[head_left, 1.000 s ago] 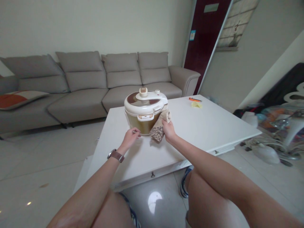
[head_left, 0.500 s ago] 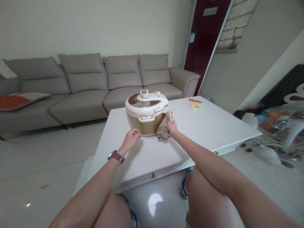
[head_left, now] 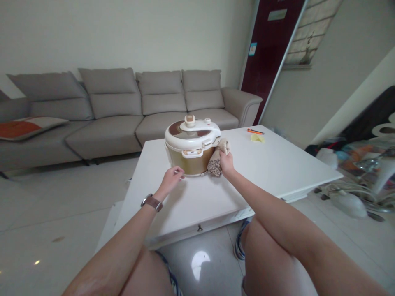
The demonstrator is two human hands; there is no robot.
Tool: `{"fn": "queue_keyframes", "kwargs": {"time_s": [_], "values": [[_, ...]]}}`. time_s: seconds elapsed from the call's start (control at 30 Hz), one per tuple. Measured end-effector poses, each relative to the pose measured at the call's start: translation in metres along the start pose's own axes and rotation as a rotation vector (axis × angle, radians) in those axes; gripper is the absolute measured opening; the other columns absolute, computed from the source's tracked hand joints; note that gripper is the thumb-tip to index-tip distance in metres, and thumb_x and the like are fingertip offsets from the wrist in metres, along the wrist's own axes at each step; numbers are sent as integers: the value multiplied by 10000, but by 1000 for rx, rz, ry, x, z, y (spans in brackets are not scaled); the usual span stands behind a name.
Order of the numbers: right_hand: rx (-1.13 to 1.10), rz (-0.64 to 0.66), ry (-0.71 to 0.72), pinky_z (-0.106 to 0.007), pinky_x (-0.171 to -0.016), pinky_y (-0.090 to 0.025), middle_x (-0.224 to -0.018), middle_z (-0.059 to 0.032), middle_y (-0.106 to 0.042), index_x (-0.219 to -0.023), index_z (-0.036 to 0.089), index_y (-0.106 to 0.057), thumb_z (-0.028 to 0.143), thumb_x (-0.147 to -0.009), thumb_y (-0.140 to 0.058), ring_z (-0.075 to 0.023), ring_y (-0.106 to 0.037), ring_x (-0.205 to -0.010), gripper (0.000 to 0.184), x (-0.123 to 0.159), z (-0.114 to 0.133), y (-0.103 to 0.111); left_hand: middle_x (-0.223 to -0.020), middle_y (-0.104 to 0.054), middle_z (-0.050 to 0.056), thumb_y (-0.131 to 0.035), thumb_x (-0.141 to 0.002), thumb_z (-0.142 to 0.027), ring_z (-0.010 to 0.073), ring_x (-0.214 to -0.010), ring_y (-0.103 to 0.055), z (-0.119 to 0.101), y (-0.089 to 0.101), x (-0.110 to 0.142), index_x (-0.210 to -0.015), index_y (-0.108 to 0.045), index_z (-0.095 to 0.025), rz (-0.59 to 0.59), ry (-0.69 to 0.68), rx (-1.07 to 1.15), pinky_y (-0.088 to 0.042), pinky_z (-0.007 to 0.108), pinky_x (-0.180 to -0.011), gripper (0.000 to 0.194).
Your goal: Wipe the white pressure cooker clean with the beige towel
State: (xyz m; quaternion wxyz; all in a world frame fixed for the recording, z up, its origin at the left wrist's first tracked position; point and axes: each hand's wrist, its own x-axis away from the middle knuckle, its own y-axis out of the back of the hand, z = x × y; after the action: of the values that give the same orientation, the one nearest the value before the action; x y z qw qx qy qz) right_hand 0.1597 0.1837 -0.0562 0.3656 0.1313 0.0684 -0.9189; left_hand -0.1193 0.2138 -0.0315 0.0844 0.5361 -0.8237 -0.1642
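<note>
A white and gold electric pressure cooker (head_left: 189,160) stands upright on the white table (head_left: 262,164), its lid on. My right hand (head_left: 227,163) is closed around a bunched beige cloth (head_left: 215,162) with a dark pattern. The cloth lies against the cooker's lower right side. By the cooker's front base is my left hand (head_left: 173,179), its fingers loosely bent and a little apart, with nothing seen in them. Whether its fingertips touch the cooker I cannot tell. A watch (head_left: 152,202) with a brown strap is on my left wrist.
An orange pen-like object (head_left: 255,131) and a yellow paper scrap (head_left: 257,138) lie at the table's far right. Behind the table runs a grey sofa (head_left: 163,123). Mixed items, some in plastic, crowd the floor at right. A drawer knob (head_left: 200,227) sticks out at the table's front.
My right hand and the cloth have shifted slightly up and back along the cooker's right side. My left hand stays by the front base. The whole view has moved a little.
</note>
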Motion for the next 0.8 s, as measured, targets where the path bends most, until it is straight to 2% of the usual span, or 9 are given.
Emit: {"fn": "queue_keyframes", "kwargs": {"time_s": [0.1,0.17,0.23,0.3,0.43,0.5,0.67,0.8], "values": [[-153,-82,-157,-410,-922,-610,-1224,-120,-742,-1251,175,-617,305,-889,-499,-244,-729,-1076,403,-2,15,-3,-828,-709,54,-610,-734,-412,235,-783,-735,0,0,1,-780,-659,-192,0,-2,1,-564,338,-686,230],[-175,-122,-148,-425,-951,-600,-1262,-128,-727,-1286,172,-596,316,-906,-469,-246,-723,-1103,426,-2,24,-4,-821,-706,55,-604,-729,-407,237,-780,-735,0,0,1,-780,-658,-192,5,-5,-2,-564,342,-688,228],[-98,-150,-52,-446,-1016,-568,-1315,-133,-705,-1317,176,-586,353,-927,-458,-255,-691,-1181,448,-2,32,-2,-830,-707,57,-597,-726,-400,236,-776,-735,0,0,1,-783,-660,-192,11,-9,-7,-565,345,-691,225],[62,-126,79,-460,-1079,-526,-1344,-128,-696,-1347,190,-591,353,-928,-467,-267,-651,-1248,467,-1,42,2,-842,-709,60,-594,-723,-391,236,-772,-736,-1,0,1,-785,-660,-191,16,-10,-10,-564,346,-690,220],[478,79,269,-508,-1088,-504,-1304,-110,-728,-1398,226,-614,213,-863,-483,-321,-663,-1200,551,2,61,15,-841,-709,61,-591,-718,-378,238,-775,-738,-2,-2,2,-782,-657,-192,17,-5,-12,-559,342,-684,208],[621,152,319,-522,-1076,-508,-1362,-108,-704,-1452,230,-590,182,-851,-483,-342,-663,-1198,612,2,69,22,-846,-711,61,-591,-718,-376,237,-776,-739,-1,-3,3,-784,-657,-193,21,-5,-13,-558,338,-681,206],[811,182,347,-497,-1056,-529,-1463,-103,-643,-1553,216,-495,170,-879,-450,-340,-658,-1228,678,4,80,26,-819,-711,56,-594,-726,-374,239,-776,-744,1,-4,3,-787,-659,-193,31,0,-26,-561,337,-685,202],[846,246,508,-442,-1093,-518,-1542,-105,-572,-1572,184,-464,129,-828,-484,-314,-553,-1390,747,9,84,26,-818,-718,57,-602,-736,-379,241,-770,-747,1,-6,2,-783,-660,-193,33,-3,-29,-562,342,-687,200]]}}
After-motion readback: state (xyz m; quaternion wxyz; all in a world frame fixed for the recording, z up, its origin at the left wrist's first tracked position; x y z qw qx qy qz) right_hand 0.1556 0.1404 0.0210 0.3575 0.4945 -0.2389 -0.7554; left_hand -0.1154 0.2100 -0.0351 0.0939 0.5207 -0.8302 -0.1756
